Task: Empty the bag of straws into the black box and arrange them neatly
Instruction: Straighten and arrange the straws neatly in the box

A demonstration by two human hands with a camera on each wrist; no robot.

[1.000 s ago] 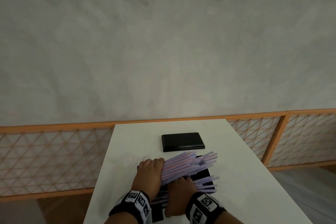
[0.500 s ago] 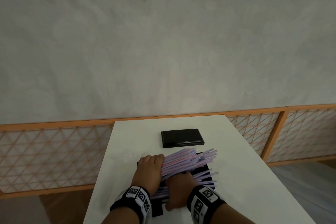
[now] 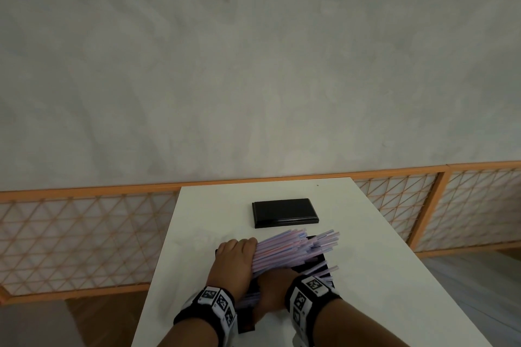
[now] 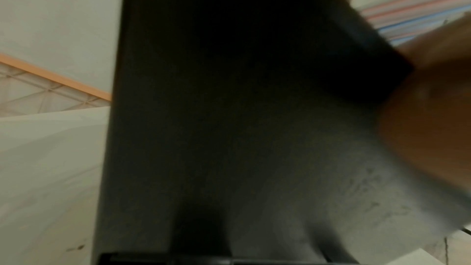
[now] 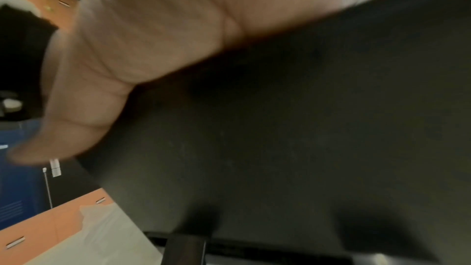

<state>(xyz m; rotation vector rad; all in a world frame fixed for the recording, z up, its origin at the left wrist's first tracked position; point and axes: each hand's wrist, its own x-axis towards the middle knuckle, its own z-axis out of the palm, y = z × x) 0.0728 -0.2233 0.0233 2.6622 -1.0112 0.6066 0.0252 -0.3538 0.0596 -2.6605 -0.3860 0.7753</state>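
Observation:
A fanned bundle of pink, blue and white straws lies across the open black box, their right ends sticking out past its far wall. My left hand curls over the bundle's left ends and grips them. Just right of it, my right hand lies on the lower straws, its fingers hidden beneath the bundle. In the left wrist view the box wall fills the picture, with the straws at top right. The right wrist view shows my right hand as a flat palm, thumb stretched out, above the box.
The box's black lid lies flat behind the box, toward the far end of the white table. An orange lattice fence runs behind and beside the table, under a grey wall.
The hands stay on the straws. The loose lower straws have drawn in toward the bundle, and my right hand has slid a little further under it.

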